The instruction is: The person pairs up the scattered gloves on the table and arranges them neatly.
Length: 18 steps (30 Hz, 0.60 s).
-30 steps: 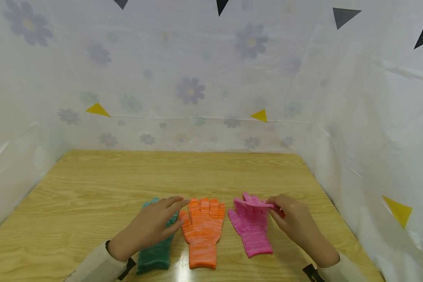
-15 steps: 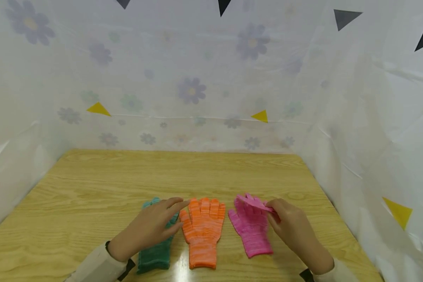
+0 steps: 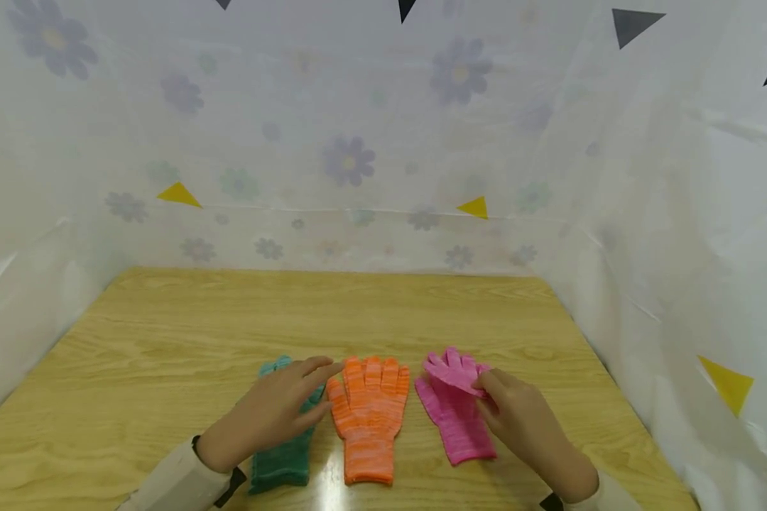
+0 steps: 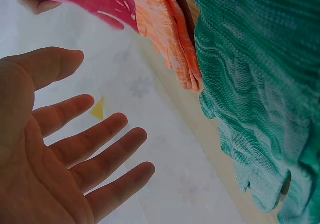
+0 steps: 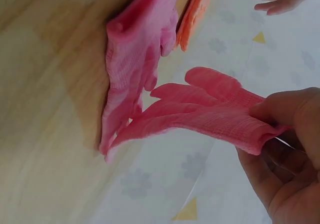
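Note:
My right hand (image 3: 524, 426) pinches the cuff of a pink knit glove (image 5: 210, 114) between thumb and fingers. That glove slants in the air, its fingertips down by those of a second pink glove (image 3: 466, 434), which lies flat on the table, cuff toward me. Over the green gloves (image 3: 281, 465) at the left hovers my left hand (image 3: 278, 411), fingers spread and holding nothing; the left wrist view shows its bare palm. Between the hands lie orange gloves (image 3: 369, 426), stacked in layers, fingers pointing away. My left hand hides part of the green ones.
The wooden table (image 3: 332, 305) stretches back to a white flower-print sheet (image 3: 281, 156). Similar sheeting (image 3: 690, 234) closes in the right side, and the left too. Yellow triangles (image 3: 473, 207) and dark ones hang on the sheets.
My right hand has come toward me and slightly left, drawing the pink glove's cuff along, so the glove's spread fingers show more. The left hand and the other gloves have stayed put.

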Tool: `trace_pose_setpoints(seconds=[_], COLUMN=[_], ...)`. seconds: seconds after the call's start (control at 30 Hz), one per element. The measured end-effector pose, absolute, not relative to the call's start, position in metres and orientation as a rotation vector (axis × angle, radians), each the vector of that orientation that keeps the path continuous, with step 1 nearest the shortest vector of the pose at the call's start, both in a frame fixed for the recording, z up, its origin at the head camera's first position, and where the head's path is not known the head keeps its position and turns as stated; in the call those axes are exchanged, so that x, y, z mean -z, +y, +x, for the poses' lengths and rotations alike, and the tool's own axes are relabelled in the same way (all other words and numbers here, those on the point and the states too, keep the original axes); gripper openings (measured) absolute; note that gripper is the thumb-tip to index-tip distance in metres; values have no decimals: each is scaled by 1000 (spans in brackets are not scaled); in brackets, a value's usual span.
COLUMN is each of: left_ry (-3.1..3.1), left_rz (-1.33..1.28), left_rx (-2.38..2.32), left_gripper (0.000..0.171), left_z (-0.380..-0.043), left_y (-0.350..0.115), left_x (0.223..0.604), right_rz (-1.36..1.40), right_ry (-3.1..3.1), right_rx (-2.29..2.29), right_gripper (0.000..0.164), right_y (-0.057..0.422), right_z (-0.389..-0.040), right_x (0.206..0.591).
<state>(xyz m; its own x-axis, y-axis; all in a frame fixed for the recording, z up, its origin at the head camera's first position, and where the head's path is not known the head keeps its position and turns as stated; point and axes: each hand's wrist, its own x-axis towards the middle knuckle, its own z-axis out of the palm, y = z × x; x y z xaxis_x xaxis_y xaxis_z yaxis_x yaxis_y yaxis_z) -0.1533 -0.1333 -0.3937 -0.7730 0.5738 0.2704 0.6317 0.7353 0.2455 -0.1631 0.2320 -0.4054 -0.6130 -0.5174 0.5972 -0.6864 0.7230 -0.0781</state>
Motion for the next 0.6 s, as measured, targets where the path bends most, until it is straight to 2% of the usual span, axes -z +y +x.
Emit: trace_pose_setpoints(seconds=[0.33, 0.6], left_ry=[-2745, -2742], left_rz=[-989, -994], left_rx=[475, 465], left_gripper=[55, 53], left_z=[-155, -156], left_y=[-132, -131], left_x=[393, 395], right_rz=[962, 1011], right_ry=[-2470, -2611], right_rx=[-361, -354], right_gripper=[31, 26], right_y=[227, 225], right_z=[-155, -152], right_x=[419, 426])
